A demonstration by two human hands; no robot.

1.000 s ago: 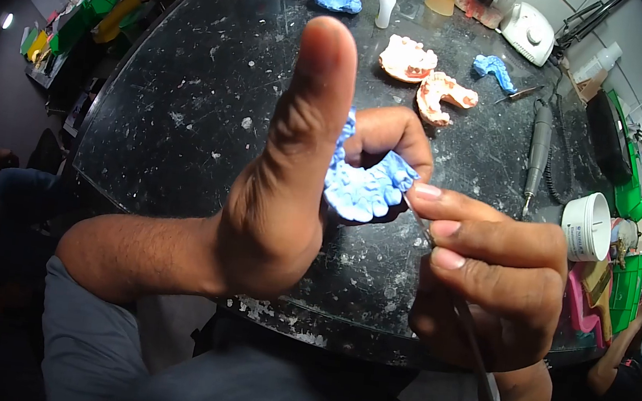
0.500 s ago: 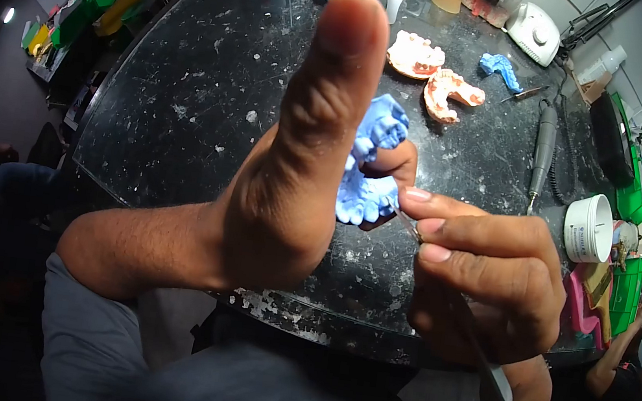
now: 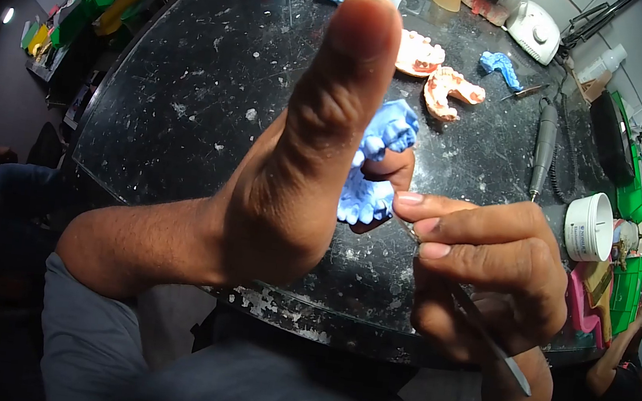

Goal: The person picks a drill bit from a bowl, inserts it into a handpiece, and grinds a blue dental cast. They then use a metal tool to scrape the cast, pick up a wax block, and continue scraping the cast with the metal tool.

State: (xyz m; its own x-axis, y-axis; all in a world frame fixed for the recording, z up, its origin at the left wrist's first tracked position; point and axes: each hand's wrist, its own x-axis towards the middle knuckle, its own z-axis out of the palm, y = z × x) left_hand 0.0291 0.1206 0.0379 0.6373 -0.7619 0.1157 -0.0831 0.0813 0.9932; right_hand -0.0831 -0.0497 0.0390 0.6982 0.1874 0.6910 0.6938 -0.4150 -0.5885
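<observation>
My left hand (image 3: 301, 166) is closed round a blue dental model (image 3: 373, 198), its thumb pointing up toward the camera and hiding much of the piece. Rows of teeth show on the model's right side, above the black table. In my right hand (image 3: 494, 276) is a thin metal carving tool (image 3: 505, 360), pinched between thumb and fingers. The tool's flat end sticks out below the palm, and its other end is at the model's lower teeth, partly covered by my fingertips.
Two pinkish dental casts (image 3: 452, 93) and a blue impression piece (image 3: 501, 66) lie further back. To the right are a handpiece (image 3: 544, 151) with a coiled cord, a white tub (image 3: 588, 229) and a pink object (image 3: 584, 306). Another person's arm (image 3: 620, 353) shows at far right.
My left thumb and the blue model have shifted slightly right. My right hand has turned a little, and the tool's flat end has swung right and up.
</observation>
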